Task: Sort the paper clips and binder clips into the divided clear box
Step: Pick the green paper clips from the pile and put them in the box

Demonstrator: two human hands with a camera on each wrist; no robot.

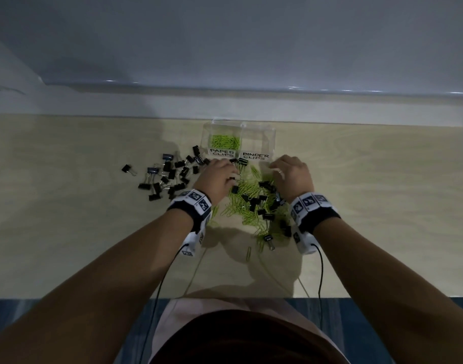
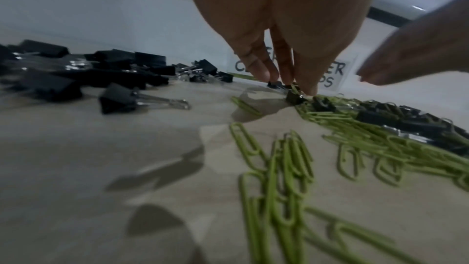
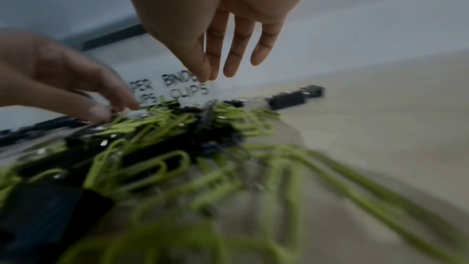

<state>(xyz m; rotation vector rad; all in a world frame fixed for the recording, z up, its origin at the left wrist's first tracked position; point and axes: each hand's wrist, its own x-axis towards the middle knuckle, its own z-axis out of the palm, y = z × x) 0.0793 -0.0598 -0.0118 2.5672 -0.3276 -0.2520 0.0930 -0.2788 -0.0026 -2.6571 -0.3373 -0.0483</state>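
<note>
- The clear plastic divided box [image 1: 256, 127] stands at the far side of the light wooden table [image 1: 67, 206], its 2 compartments labelled "PAPER CLIPS" and "BINDER CLIPS".
- Lime-green wire paper clips [image 1: 226, 141] already lie in the left compartment; whether the right compartment holds anything cannot be told.
- A mixed heap of green paper clips [image 1: 247, 198] and black binder clips with silver wire handles [image 1: 264, 200] lies on the table just in front of the box, between the 2 wrists.
- A separate scatter of black binder clips [image 1: 170, 177] lies to the left of the box and heap.
- The left hand [image 1: 217, 174] reaches down at the heap's far-left edge, its fingertips [image 2: 308, 87] pinching 1 small black binder clip [image 2: 294, 98] at the table surface, just in front of the box labels.
- The right hand [image 1: 291, 172] hovers above the heap's far-right edge near the "BINDER CLIPS" label, fingers [image 3: 236, 51] extended and slack, holding nothing visible.
</note>
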